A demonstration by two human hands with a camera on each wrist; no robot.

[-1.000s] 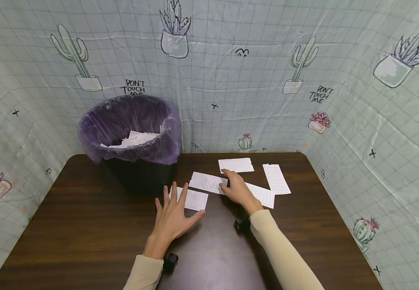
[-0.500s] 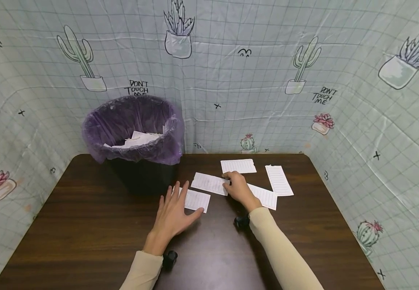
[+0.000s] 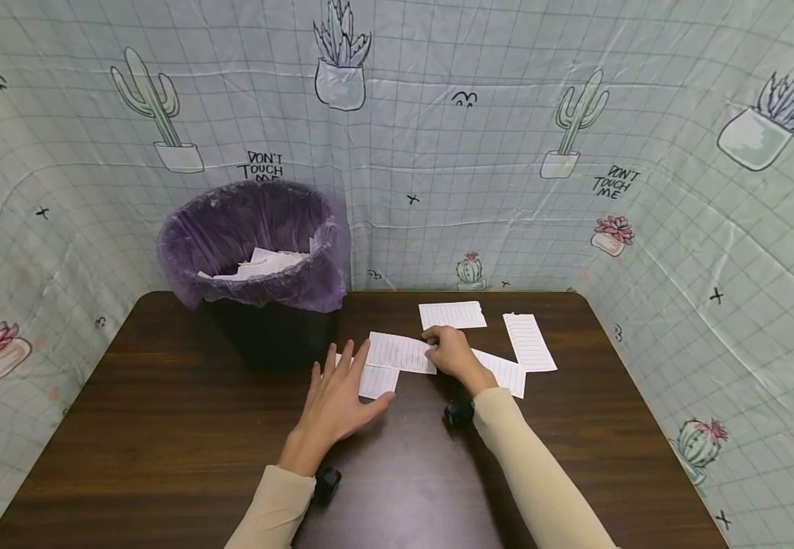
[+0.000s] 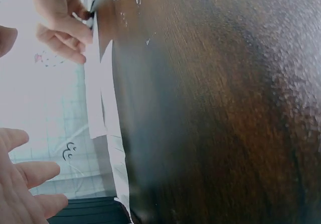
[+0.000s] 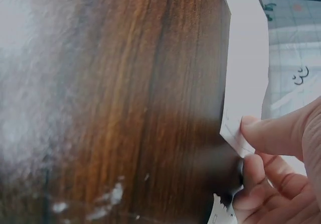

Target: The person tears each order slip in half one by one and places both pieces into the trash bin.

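Observation:
In the head view, my right hand [image 3: 454, 354] pinches the right end of a white lined paper slip [image 3: 400, 353]. The right wrist view shows the thumb [image 5: 273, 133] on top of this slip, with the fingers curled at its edge. My left hand [image 3: 335, 404] is spread with straight fingers over a second lined slip [image 3: 379, 385], which it partly covers. I cannot tell whether it touches that paper. The pinched slip overlaps the far edge of the second one. Another slip [image 3: 503, 374] lies beside my right wrist, partly hidden by the hand.
Two more lined slips, a back one [image 3: 451, 314] and a right one [image 3: 530, 341], lie on the dark wooden table [image 3: 163, 427]. A black bin [image 3: 266, 335] with a purple liner [image 3: 194, 244] stands at the back left, holding white papers [image 3: 269, 263]. Printed cloth [image 3: 403, 152] surrounds the table.
The pinched slip has shifted slightly toward me and now overlaps the slip by my left hand. My left hand has moved a little to the right. The right hand stays nearly in place.

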